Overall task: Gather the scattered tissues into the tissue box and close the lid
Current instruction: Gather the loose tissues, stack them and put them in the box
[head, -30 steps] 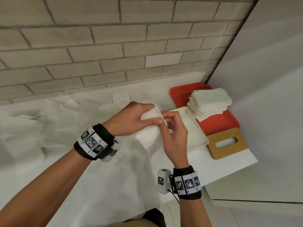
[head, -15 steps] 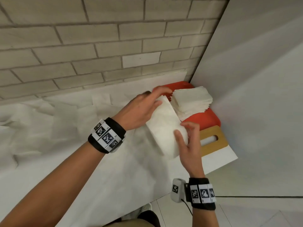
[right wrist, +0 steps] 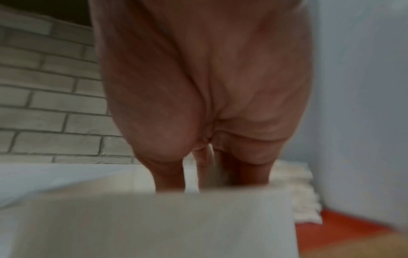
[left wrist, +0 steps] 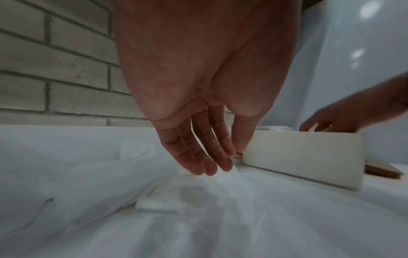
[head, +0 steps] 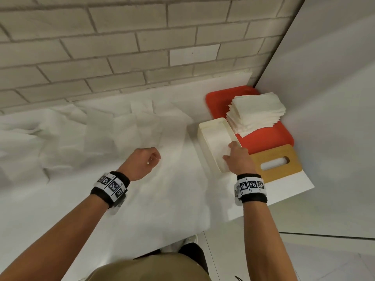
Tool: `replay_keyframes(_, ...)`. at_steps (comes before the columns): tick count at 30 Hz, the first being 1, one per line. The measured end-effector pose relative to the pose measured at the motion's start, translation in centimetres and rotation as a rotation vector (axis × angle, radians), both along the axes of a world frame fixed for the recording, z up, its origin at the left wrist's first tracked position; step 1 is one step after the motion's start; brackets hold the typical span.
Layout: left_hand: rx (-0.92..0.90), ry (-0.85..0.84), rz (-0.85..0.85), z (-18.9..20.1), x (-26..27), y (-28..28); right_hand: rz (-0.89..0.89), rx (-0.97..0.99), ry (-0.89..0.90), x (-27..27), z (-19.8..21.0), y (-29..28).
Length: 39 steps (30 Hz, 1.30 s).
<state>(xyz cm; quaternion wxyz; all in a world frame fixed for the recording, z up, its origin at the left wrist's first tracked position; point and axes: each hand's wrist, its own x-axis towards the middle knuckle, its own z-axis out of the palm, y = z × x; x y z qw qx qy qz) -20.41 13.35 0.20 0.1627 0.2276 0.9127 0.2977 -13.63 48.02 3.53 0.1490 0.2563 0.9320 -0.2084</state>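
The cream tissue box [head: 211, 126] stands open beside the red tray. My right hand [head: 233, 157] reaches into its near end, with straight fingers [right wrist: 170, 176] pressing down on a white tissue [head: 218, 142] inside; the box wall [right wrist: 154, 227] hides the fingertips. My left hand [head: 151, 159] hovers low over the scattered tissues [head: 101, 134], its straight fingers [left wrist: 198, 157] pointing down and touching one sheet [left wrist: 220, 188]. The wooden lid [head: 276, 163], with its slot, lies flat on the table right of the box.
A stack of folded tissues [head: 255, 112] sits on the red tray [head: 269, 136] in the corner. A brick wall runs along the back and a plain white wall along the right. The table's edge [head: 284, 197] is close behind the lid.
Both hands held a folded tissue before. It now lies in the box under my right hand, while my left hand has let go and moved left, down to the scattered tissues.
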Motion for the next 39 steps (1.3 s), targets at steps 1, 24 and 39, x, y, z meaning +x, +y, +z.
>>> replay_keyframes(1, -0.041, -0.025, -0.026, -0.7, 0.5, -0.8, -0.011, 0.096, 0.055, 0.4, 0.3, -0.7)
replay_keyframes(24, 0.545, -0.306, 0.318, -1.7, -0.7, -4.7, -0.041, -0.522, 0.4, 3.2, -7.8, -18.7)
replay_keyframes(39, 0.674, -0.5, 0.148, 3.5, 0.5, -4.1, 0.24, -0.661, 0.67, 5.8, -3.9, -15.2)
